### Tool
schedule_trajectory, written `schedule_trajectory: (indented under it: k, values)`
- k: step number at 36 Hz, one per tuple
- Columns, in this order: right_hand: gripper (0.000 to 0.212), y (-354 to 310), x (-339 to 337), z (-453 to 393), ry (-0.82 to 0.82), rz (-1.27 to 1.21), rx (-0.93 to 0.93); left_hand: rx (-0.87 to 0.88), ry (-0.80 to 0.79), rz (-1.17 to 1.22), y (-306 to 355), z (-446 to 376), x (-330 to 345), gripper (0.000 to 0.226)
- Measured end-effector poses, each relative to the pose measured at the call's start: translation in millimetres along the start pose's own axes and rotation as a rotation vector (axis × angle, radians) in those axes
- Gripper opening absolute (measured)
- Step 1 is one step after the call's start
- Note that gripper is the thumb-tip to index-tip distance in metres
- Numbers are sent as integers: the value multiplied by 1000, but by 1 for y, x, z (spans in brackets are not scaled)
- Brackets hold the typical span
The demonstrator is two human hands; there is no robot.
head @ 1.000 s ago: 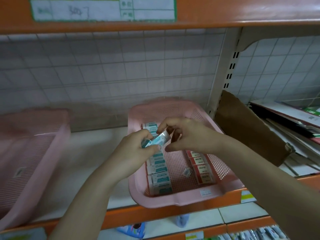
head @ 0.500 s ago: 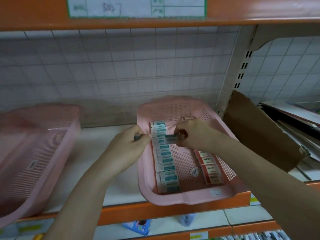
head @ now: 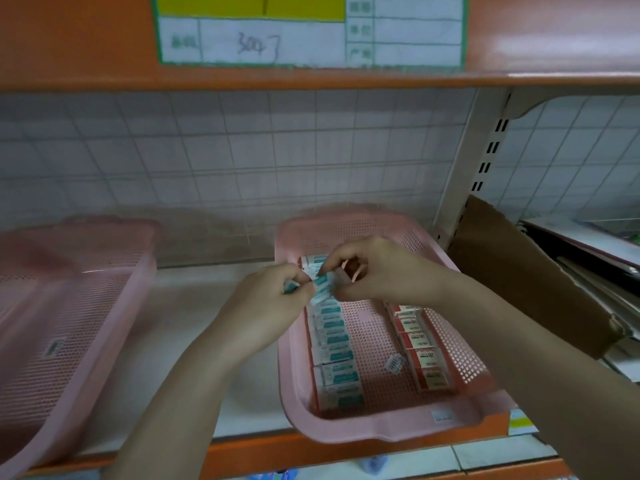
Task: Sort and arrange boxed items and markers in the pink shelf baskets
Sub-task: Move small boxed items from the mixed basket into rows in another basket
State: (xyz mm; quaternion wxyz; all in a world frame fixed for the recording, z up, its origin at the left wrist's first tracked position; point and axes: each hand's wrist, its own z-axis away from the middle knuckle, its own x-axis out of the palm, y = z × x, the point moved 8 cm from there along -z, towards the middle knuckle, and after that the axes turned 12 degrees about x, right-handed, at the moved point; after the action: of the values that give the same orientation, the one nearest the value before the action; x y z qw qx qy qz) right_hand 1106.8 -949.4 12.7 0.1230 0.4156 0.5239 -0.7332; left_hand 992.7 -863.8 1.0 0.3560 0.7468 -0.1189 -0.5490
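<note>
A pink mesh basket [head: 388, 426] sits on the white shelf. Along its left wall runs a row of teal-and-white boxes [head: 337, 355]; along its right wall runs a row of red-and-white boxes [head: 420, 355]. My left hand [head: 266, 306] hovers at the basket's left rim and grips small teal boxes [head: 290, 286]. My right hand [head: 377, 268] is above the far end of the teal row and pinches one teal box [head: 322, 285] that lies between both hands.
A second pink basket [head: 62, 306] stands at the left. A loose barcode tag [head: 394, 362] lies on the first basket's floor. A brown cardboard sheet [head: 526, 275] leans at the right by the shelf upright [head: 464, 168]. An orange shelf with a label [head: 311, 29] hangs overhead.
My hands drew apart over the basket half a second ago, then closed together again. The teal box is now held between them above the far end of the teal row.
</note>
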Motion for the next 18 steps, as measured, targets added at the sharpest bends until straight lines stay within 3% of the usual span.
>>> schedule_trajectory:
  k: [6,14,18]
  values:
    - [34,0,-12,-2,82,-90,22,57,83,-32,12,-8,-6,20]
    - [37,7,-6,-7,92,-318,268,60,178,-33,19,-13,-1,23]
    - [23,8,0,-17,75,-362,256,41,105,3,20,-17,9,18]
